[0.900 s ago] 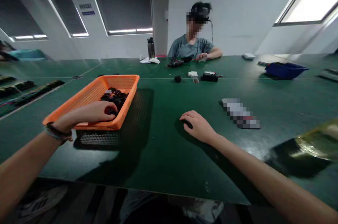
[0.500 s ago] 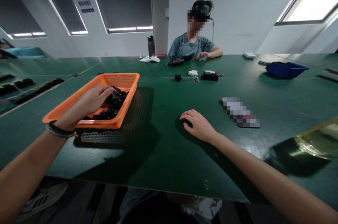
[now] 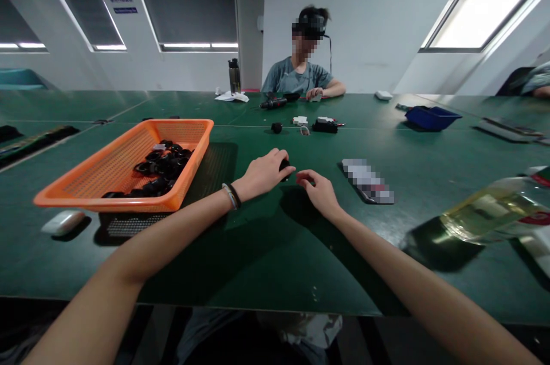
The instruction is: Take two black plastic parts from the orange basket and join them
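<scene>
A small round black part (image 3: 284,166) is gripped in my left hand (image 3: 263,175), just above the green table (image 3: 240,262) near its middle. Its exact kind is hidden by my fingers. Close on its right rests my right hand (image 3: 318,190), fingers loosely curved and apart, with nothing visible in them. To the left stands an orange plastic basket (image 3: 86,179) with perforated walls. Several black plastic parts (image 3: 165,164), round and ring-like, lie heaped in it.
A phone (image 3: 367,180) lies right of my hands, and a bottle of yellow liquid (image 3: 485,210) lies further right. Beyond are a black round piece (image 3: 277,128), a black box-like part (image 3: 325,125), a power drill (image 3: 274,102) and a blue tray (image 3: 433,118). Across sits a person (image 3: 301,75).
My left hand has come out of the orange basket and moved right, carrying a black part close to my right hand. The view has turned slightly to the right.
</scene>
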### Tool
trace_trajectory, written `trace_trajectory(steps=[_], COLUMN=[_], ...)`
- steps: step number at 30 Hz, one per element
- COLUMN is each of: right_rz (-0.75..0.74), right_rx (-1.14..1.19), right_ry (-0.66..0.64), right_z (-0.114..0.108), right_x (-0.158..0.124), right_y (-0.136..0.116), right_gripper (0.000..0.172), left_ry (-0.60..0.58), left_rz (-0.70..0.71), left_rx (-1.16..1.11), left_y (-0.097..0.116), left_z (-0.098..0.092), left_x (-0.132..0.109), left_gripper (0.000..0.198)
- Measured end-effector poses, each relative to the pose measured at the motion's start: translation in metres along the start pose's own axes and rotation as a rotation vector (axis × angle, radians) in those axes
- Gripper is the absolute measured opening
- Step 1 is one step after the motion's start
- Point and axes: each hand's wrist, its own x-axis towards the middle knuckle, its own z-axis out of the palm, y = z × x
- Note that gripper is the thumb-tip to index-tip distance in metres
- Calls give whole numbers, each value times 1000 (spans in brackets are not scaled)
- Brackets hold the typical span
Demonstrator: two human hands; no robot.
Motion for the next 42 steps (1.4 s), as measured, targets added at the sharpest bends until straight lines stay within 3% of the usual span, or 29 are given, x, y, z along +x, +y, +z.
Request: trace_trajectory(steps=[5,12,18,23,26,31,38,42], right_rz=[80,124,110,133,135,134,124,104], right_rx=[108,181,216,183,175,159,139,109], right_ry=[133,164,120,98,97,90,66,56], right_z=[-2,-3,-1,-3,-4,-2,-1,-2], right_x=[6,9,8,8,8,9,11,9], right_y=[8,11,13,12,12,17,20,15], right_gripper=[22,21,21,21,21,21,23,23], left_ry=[-13,-116,-2,177,171,-39,-52,-94], left_rz=[23,83,45,-308,-522,-539,-456,-493], left_rx=[3,43,249,574,615,529,532,372], left_y=[5,9,-2,-32,-52,-68,-86,-91], left_z=[25,41,5,-32,-46,-57,-57,-74], left_x=[23,22,-23,-79,-96,-96,-95,-91], left_gripper=[30,37,48,44,46,42,41,44])
